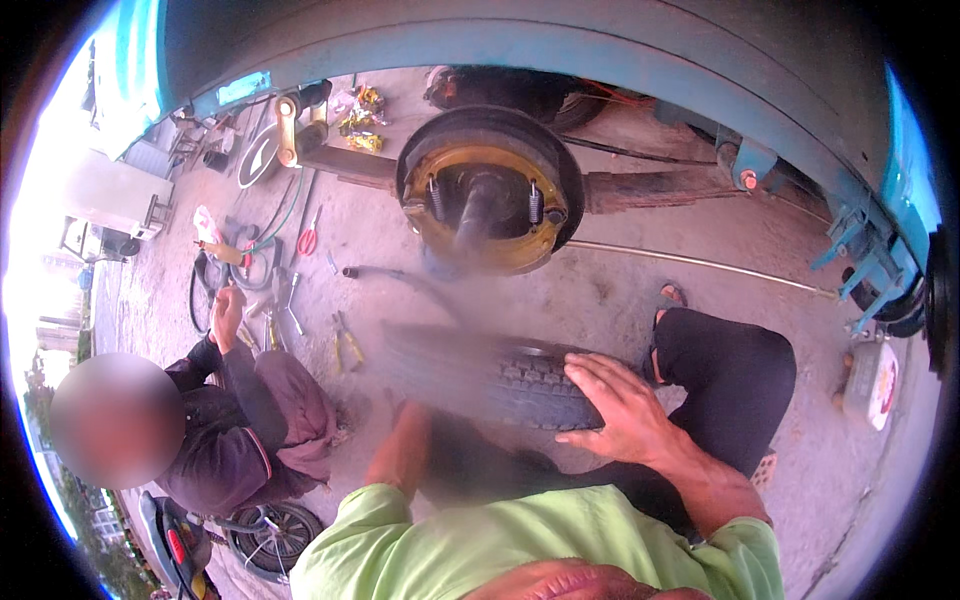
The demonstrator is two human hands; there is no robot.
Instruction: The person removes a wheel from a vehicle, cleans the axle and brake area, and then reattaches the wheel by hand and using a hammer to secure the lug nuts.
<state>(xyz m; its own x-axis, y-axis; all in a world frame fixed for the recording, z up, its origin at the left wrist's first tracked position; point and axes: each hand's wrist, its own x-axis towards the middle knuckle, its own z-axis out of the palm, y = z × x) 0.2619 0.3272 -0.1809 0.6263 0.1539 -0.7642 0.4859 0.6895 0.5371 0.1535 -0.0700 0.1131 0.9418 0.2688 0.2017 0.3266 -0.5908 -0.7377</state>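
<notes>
A black tire with chunky tread lies low in front of me, its left part hazy and blurred. My right hand grips its near right side, fingers over the tread. My left hand reaches to the underside of the tire's hazy left part, its fingers hidden. Beyond the tire is an exposed wheel hub with a central axle, yellowish brake shoes and springs, under a blue vehicle frame.
Another person squats at left, hands raised together. Pliers, red-handled scissors, wrenches and hoses lie on the concrete. A long metal rod crosses below the frame. A white container sits at right, a wheeled bike at lower left.
</notes>
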